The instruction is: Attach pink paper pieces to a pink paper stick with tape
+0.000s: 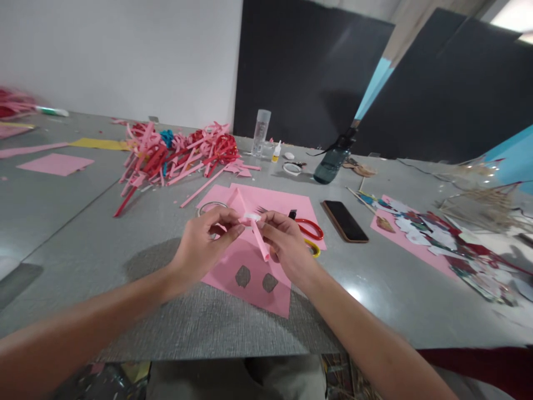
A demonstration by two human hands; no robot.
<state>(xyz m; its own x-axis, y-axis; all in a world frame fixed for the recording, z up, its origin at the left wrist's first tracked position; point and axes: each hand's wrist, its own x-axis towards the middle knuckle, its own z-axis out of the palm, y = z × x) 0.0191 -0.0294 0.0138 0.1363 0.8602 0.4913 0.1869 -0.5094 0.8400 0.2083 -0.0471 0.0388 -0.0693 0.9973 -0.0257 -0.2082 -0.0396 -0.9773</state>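
Between my two hands is a rolled pink paper piece (pixel 260 241) with a small white part at its top. My left hand (pixel 208 239) pinches this piece from the left, thumb against fingers. From the right, my right hand (pixel 287 241) grips the same piece with its fingers curled. Under both hands lie pink paper sheets (pixel 266 300), the front one with two cut-out holes. Red-handled scissors (pixel 310 229) and a yellow loop handle (pixel 313 248) rest beside my right hand. A thin ring (pixel 210 206) is partly hidden behind my left hand.
A pile of pink and red paper strips (pixel 179 153) lies back left. Behind stand a clear bottle (pixel 261 130), a small glue bottle (pixel 276 152) and a dark water bottle (pixel 331 162). A phone (pixel 345 221) and paper scraps (pixel 425 233) lie right. The table's edge (pixel 233 355) runs in front.
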